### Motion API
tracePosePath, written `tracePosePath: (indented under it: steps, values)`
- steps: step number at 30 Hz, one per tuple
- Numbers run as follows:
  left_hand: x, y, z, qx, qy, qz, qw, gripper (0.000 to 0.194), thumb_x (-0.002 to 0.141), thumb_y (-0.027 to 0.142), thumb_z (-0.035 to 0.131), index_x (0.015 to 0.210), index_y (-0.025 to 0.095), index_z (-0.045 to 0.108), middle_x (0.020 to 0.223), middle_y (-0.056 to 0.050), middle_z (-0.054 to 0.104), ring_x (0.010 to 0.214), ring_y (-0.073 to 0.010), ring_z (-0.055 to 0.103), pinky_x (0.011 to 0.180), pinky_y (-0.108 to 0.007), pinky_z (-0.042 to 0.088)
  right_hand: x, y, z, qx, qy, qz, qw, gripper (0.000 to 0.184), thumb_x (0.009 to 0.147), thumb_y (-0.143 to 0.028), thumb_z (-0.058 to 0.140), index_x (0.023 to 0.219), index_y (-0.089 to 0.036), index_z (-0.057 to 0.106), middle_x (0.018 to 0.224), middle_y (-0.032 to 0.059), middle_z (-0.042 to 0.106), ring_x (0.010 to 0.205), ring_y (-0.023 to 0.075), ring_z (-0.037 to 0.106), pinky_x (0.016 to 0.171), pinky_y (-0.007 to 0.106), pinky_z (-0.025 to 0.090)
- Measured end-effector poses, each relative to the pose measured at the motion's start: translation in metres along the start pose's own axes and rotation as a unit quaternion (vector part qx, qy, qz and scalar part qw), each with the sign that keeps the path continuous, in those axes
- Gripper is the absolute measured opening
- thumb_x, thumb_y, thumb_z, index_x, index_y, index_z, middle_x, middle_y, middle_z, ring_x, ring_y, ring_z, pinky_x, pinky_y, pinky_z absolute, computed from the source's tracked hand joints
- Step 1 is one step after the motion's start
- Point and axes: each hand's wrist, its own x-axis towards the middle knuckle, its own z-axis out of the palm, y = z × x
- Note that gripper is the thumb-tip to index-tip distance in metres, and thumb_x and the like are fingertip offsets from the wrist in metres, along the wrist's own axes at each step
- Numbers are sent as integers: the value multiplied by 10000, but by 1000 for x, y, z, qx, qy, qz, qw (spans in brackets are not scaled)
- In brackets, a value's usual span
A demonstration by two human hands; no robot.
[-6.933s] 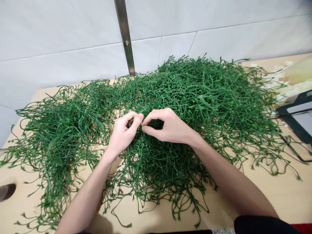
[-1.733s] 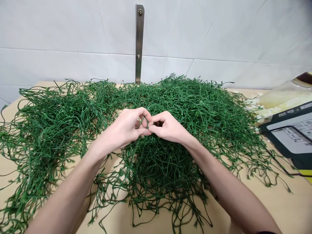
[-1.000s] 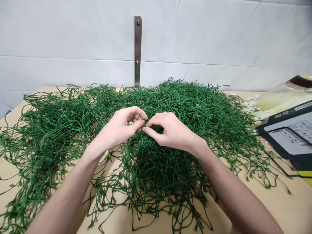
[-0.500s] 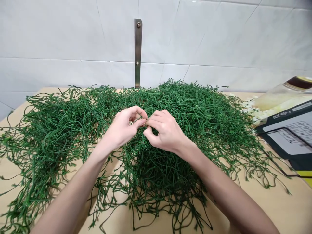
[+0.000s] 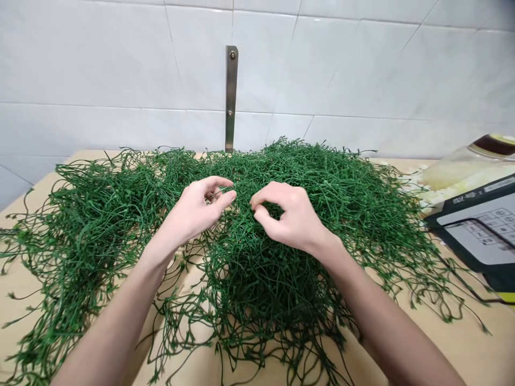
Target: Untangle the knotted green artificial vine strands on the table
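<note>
A big tangled heap of thin green plastic stems (image 5: 322, 182) covers the middle of a light wooden table (image 5: 462, 343). Above its centre my left hand (image 5: 193, 212) pinches a thin green stem between thumb and fingers. A small gap separates it from my right hand (image 5: 292, 217), whose thumb and curled forefinger form a pinch just over the stems. I cannot make out what those fingers hold, if anything. Both forearms reach in from the bottom edge.
A white tiled wall with a vertical metal bracket (image 5: 230, 96) rises behind the table. At the right edge lie a dark device with a keypad (image 5: 478, 230), a clear bag of pale pieces (image 5: 458, 174) and a jar lid (image 5: 497, 145).
My hands, fingertips together half a second ago, have drawn apart, the right one moving to the right. The view has tilted down slightly.
</note>
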Motion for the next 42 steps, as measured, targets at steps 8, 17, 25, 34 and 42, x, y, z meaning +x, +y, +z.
tracePosePath:
  steps: [8,17,25,34,42]
  values:
    - [0,1,-5,17,54,9,998,248,862,401,560,870,164,634,816,-32,643,680,-140,530,598,-256,406,3,14,-5,-10,19,32,999,217,813,-254,674,996,-173,592,952,55,668,759,154,594,684,286,464]
    - [-6,9,-7,-110,29,22,993,274,764,415,706,834,156,646,778,-39,686,671,-139,606,630,-254,475,5,12,-8,53,70,16,996,168,842,-150,597,1005,-182,617,1018,64,661,833,157,602,754,311,496]
    - [-6,7,-8,-29,24,50,998,293,816,436,631,746,156,675,642,0,597,558,-102,466,526,-236,372,6,7,-10,109,67,28,991,40,845,-158,602,859,-171,638,875,34,673,785,139,588,722,297,477]
    - [-6,8,-9,-30,-6,67,997,214,844,361,592,842,174,697,798,-29,702,693,-150,595,632,-259,455,5,3,-10,219,-26,76,972,110,833,-193,626,918,-172,691,893,37,725,810,149,644,777,314,519]
    - [-3,4,-10,19,-19,89,996,159,887,245,535,942,177,668,901,-46,721,820,-164,630,759,-282,472,5,5,-5,330,-20,142,933,66,807,-210,659,844,-154,663,801,25,696,705,121,658,705,283,558]
